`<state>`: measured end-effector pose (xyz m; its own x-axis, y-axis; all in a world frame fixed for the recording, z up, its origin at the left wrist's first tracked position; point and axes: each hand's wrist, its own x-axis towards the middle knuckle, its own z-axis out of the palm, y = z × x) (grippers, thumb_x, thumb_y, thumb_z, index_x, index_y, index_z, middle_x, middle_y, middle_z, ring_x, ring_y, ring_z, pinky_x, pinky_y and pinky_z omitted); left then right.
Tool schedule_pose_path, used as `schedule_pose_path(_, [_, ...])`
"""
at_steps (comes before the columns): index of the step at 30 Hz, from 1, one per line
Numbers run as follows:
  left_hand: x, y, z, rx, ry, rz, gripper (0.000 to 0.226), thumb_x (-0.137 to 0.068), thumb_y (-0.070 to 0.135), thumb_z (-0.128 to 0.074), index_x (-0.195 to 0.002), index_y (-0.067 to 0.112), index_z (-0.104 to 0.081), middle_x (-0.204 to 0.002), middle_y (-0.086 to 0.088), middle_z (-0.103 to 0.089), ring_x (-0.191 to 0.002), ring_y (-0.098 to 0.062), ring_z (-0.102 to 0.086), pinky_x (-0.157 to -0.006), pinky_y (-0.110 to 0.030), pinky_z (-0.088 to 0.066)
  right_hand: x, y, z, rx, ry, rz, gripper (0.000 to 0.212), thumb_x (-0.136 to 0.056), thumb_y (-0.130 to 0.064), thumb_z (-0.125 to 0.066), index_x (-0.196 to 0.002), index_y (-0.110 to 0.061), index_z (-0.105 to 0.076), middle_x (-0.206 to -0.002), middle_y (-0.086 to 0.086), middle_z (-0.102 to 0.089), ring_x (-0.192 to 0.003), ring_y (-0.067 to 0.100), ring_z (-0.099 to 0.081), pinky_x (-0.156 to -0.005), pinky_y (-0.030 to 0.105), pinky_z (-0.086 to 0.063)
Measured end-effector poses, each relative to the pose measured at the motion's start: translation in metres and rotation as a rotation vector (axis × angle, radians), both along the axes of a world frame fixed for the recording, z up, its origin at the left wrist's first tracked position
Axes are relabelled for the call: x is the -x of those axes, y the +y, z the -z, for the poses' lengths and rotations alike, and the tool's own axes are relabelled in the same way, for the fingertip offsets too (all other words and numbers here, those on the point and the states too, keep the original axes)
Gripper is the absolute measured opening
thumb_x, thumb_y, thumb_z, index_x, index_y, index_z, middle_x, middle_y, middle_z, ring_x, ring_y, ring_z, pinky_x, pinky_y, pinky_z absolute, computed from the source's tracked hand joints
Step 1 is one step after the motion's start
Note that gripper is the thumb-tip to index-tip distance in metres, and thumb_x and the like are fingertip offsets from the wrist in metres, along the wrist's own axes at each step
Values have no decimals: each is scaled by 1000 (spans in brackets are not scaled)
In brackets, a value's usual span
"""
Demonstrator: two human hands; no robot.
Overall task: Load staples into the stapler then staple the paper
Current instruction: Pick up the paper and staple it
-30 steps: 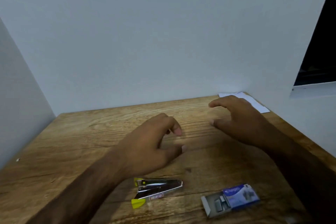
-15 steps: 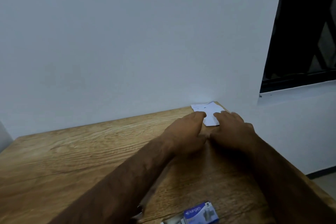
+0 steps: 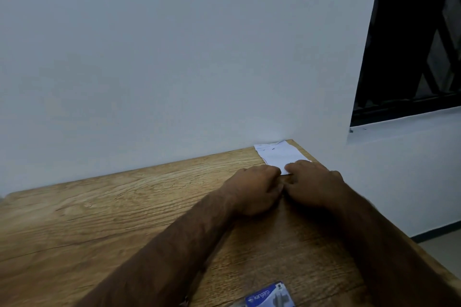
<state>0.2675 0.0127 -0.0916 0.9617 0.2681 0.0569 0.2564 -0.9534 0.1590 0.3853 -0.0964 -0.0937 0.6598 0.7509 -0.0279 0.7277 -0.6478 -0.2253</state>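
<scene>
A small white paper [image 3: 279,156] lies flat in the far right corner of the wooden table [image 3: 99,219], against the wall. My left hand [image 3: 252,189] and my right hand [image 3: 314,184] sit side by side at the paper's near edge, fingertips touching it and curled down onto it. Whether either hand pinches the paper I cannot tell. A blue staple box [image 3: 270,296] shows at the bottom edge, between my forearms. The stapler is out of view.
White walls close the table at the back and right corner. A dark window with a grille [image 3: 411,45] is at the upper right. The table's right edge drops to the floor [image 3: 439,242].
Both hands reached from the table's middle to the paper in the far right corner. The view swung right and up, so the stapler left the frame.
</scene>
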Motion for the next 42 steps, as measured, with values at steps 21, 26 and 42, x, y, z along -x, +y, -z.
schedule_pose_path(21, [137,32,-1,-87,-116,-42,19,-93,34,-64,-106,20,-64,-110,1,-61,-105,-17,-56,-88,-36,-50,86,21,-3,-215,28,-566,28,-85,-27,-64,-110,-38,-70,-115,-14,-65,-111,8,-55,-97,31,-46])
schedule_pose_path(26, [189,41,-4,-27,-124,-79,18,-91,37,-66,-105,25,-64,-105,8,-60,-97,-9,-54,-83,-31,-50,117,26,2,-261,78,-662,28,-87,-24,-63,-110,-38,-70,-116,-19,-64,-109,2,-55,-98,30,-48])
schedule_pose_path(42, [257,43,8,77,-272,-114,20,-87,38,-73,-96,22,-66,-90,11,-59,-88,-5,-53,-78,-24,-47,153,29,4,-280,73,-773,22,-89,-31,-65,-107,-41,-71,-108,-29,-61,-100,-12,-52,-85,10,-39])
